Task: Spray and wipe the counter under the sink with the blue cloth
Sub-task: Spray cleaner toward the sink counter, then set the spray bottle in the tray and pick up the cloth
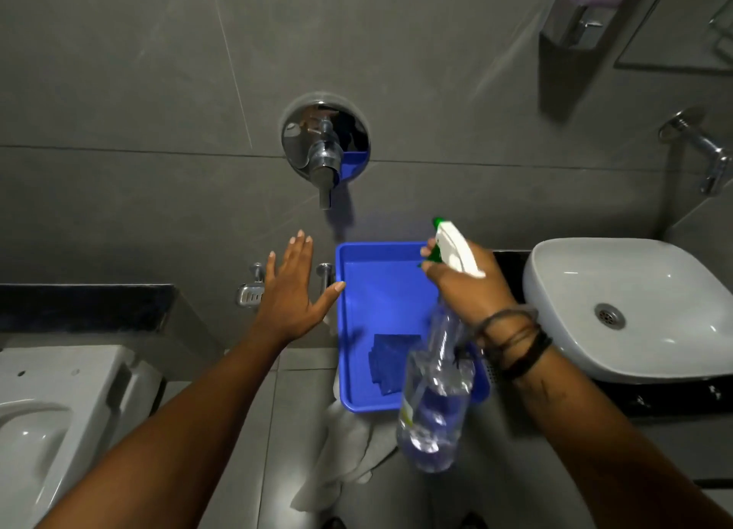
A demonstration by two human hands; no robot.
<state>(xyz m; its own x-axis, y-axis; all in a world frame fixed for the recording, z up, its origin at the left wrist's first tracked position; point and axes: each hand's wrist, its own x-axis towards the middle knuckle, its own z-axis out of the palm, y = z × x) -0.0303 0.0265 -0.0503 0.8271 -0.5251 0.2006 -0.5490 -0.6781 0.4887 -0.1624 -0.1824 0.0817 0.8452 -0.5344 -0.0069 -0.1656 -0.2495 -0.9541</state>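
My right hand (472, 286) grips the neck of a clear spray bottle (434, 401) with a white and green trigger head, held above a blue tray (380, 290). Its nozzle points up toward the wall. A folded blue cloth (390, 360) lies in the tray's near half, partly behind the bottle. My left hand (291, 290) is spread flat with fingers apart, holding nothing, its thumb tip at the tray's left rim. A white basin (634, 306) sits on a dark counter (650, 399) at the right.
A chrome wall tap (325, 151) juts out above the tray. A chrome soap dish (250, 292) is fixed to the wall at the left. A white toilet (51, 417) stands at lower left. A white cloth (345, 449) lies under the tray. A spout (702, 147) overhangs the basin.
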